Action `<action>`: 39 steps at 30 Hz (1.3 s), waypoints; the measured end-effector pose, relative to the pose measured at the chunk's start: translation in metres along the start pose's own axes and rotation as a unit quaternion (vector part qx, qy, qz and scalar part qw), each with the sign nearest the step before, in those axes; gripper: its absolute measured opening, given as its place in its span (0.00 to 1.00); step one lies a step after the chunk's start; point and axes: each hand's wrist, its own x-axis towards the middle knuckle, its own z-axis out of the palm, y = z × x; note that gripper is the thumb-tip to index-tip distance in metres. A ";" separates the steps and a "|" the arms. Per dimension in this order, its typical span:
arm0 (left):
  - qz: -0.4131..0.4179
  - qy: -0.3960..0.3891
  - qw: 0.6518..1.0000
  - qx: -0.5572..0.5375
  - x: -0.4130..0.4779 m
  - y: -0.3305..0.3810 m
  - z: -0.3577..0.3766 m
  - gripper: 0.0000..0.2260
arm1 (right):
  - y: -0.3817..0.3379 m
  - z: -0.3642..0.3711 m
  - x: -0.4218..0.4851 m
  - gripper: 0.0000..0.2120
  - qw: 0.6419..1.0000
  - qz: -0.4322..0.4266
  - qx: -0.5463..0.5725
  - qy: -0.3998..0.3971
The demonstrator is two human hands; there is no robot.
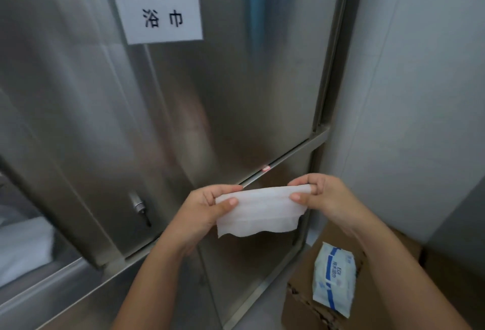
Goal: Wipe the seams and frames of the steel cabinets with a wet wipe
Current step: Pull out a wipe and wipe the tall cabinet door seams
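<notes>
A white wet wipe (258, 211) is stretched flat between both hands in front of the steel cabinet (236, 93). My left hand (210, 209) pinches its left edge with thumb and fingers. My right hand (317, 196) pinches its right top corner the same way. The wipe hangs just below the horizontal seam (286, 160) between the upper door and the lower panel. The cabinet's vertical frame (330, 72) runs up the right side beside the wall.
A white paper label (160, 18) is stuck on the upper door. A key sits in a lock (139, 207) at the lower left. A blue-and-white wipe pack (333, 277) lies on a cardboard box (299, 306) at the lower right. A pale wall (420, 80) stands on the right.
</notes>
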 end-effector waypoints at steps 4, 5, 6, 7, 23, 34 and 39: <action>0.036 0.059 0.997 0.039 -0.024 0.004 -0.023 0.09 | -0.022 0.026 -0.009 0.07 0.998 -0.045 -0.046 0.013; 0.047 0.078 0.995 0.052 -0.030 0.005 -0.029 0.10 | -0.028 0.033 -0.012 0.07 0.997 -0.060 -0.051 0.017; 0.056 0.094 0.992 0.062 -0.037 0.005 -0.035 0.11 | -0.033 0.039 -0.014 0.08 0.996 -0.072 -0.054 0.022; 0.066 0.109 0.989 0.074 -0.044 0.006 -0.041 0.12 | -0.038 0.046 -0.018 0.08 0.995 -0.081 -0.053 0.026; 0.020 0.003 0.995 -0.096 -0.145 0.024 -0.099 0.07 | -0.088 0.109 -0.086 0.06 0.994 -0.072 0.035 -0.073; -0.068 -0.140 0.988 -0.007 -0.167 0.042 -0.074 0.19 | -0.142 0.100 -0.088 0.02 0.955 -0.130 -0.066 -0.260; -0.077 -0.086 0.993 -0.026 -0.154 0.044 -0.049 0.11 | -0.140 0.077 -0.092 0.07 0.966 -0.127 -0.060 -0.218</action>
